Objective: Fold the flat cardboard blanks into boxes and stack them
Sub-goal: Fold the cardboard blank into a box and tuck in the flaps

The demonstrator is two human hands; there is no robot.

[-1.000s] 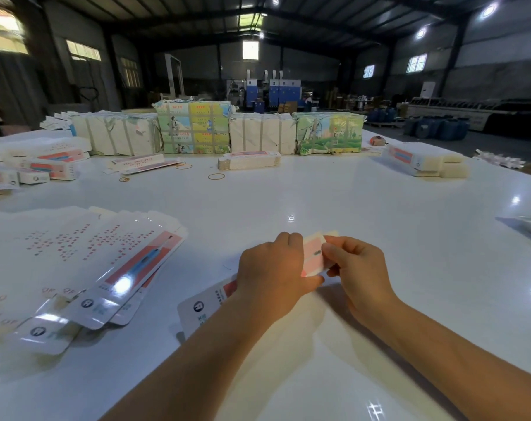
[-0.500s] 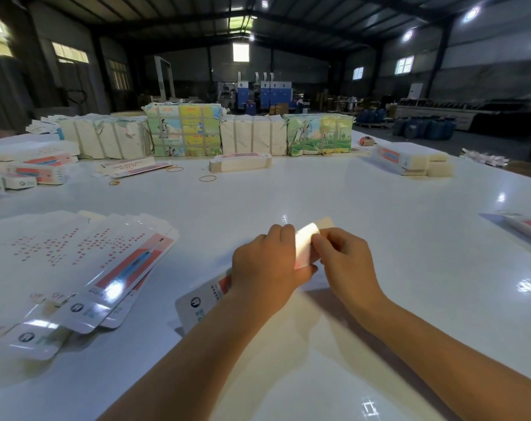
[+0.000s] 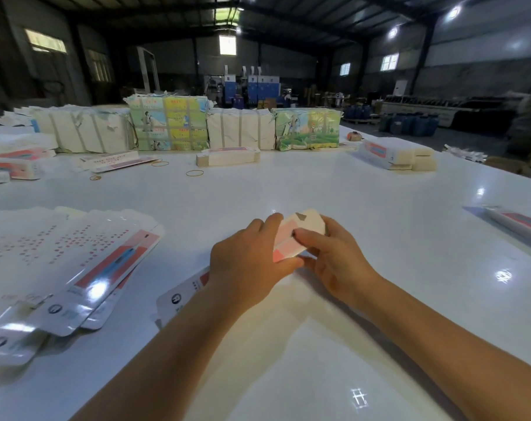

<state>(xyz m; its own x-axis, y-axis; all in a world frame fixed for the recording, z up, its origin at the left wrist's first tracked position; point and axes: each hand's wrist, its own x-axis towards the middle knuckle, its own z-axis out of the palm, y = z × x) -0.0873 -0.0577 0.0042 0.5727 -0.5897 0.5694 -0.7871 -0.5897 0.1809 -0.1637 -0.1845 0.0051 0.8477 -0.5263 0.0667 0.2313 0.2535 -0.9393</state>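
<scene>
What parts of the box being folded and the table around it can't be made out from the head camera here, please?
Head view:
- Carton: its middle is hidden under the left hand.
- Whether its far end flap is tucked: the right hand covers it.
- Flat blanks: print too small, glare-washed.
- Flat carton: cut off by the right edge.

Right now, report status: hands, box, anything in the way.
Left hand and right hand both grip the box, folding its end flap. Fanned blanks lie apart to the left. Nothing in the way.

A white table (image 3: 319,189) holds white blanks (image 3: 75,262) with red stripes and red dots; far bundles (image 3: 170,123) show green and yellow pictures.
</scene>
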